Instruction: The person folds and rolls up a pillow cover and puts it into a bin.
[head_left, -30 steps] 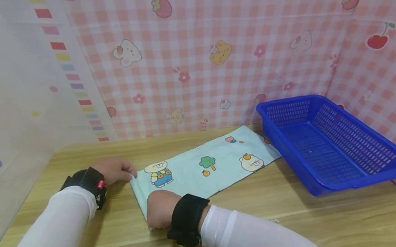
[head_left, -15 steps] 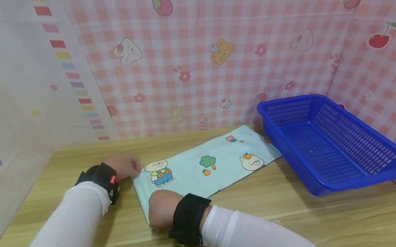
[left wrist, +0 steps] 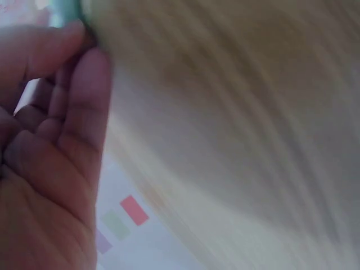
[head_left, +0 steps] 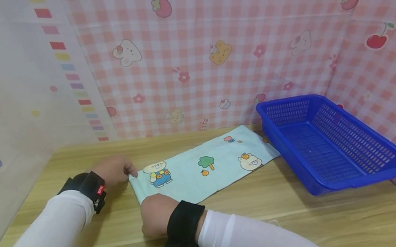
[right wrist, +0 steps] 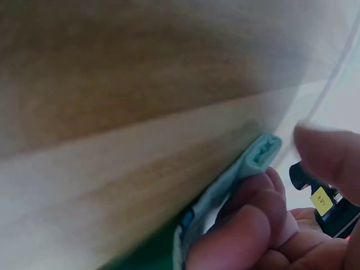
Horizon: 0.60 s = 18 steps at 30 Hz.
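Observation:
A long, pale mint cloth [head_left: 186, 178] printed with bears, a tree and oranges lies slantwise across the table, a narrow fold along its left end. At that end's far corner my left hand [head_left: 113, 170] pinches the edge; thumb and forefinger come together beside the cloth [left wrist: 66, 12] in the left wrist view. My right hand [head_left: 159, 215] covers the near corner. Seen from the right wrist, the turned-over cloth [right wrist: 261, 153] lies against my bent fingers [right wrist: 261, 205], while the thumb [right wrist: 326, 160] stands apart from it.
A blue plastic basket [head_left: 323, 189] with slotted sides stands at the right, its left side by the cloth's far end. The wooden table [head_left: 268, 209] backs onto a pink checked curtain [head_left: 194, 95]. A pale dotted curtain [head_left: 17, 133] hangs at the left.
My left hand moved right over the corner, then back left, and the narrow fold shows again. My right hand has shifted slightly left and nearer, now covering the near corner.

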Tool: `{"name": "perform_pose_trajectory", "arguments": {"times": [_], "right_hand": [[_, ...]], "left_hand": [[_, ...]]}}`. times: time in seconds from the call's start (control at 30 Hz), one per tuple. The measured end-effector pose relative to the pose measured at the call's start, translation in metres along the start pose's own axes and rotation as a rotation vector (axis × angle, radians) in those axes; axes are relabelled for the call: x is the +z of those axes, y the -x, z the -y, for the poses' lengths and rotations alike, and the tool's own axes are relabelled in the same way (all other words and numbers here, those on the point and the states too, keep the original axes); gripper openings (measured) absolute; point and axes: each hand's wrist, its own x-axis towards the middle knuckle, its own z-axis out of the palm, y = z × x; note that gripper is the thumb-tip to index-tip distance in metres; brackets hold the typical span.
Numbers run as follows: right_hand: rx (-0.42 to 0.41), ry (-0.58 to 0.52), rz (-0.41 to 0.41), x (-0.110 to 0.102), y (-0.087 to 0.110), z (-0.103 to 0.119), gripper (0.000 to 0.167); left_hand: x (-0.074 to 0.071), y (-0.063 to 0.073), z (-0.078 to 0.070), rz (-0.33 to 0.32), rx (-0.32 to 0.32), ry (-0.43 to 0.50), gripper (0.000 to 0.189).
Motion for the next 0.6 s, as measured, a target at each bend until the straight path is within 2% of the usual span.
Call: {"name": "perform_pose_trajectory", "arguments": {"times": [0.23, 0.4, 0.6], "right_hand": [[-0.008, 0.006, 0.003, -0.001, -0.002, -0.001, 0.026], [0.01, -0.007, 0.027, -0.003, -0.004, -0.004, 0.014], [0.037, -0.044, 0.029, -0.002, -0.003, -0.007, 0.011]], "left_hand": [[0.007, -0.001, 0.011, -0.024, -0.01, 0.007, 0.018], [0.01, 0.0, 0.014, -0.028, 0.029, 0.023, 0.014], [0.011, -0.004, 0.014, -0.019, 0.063, -0.014, 0.011]]}}
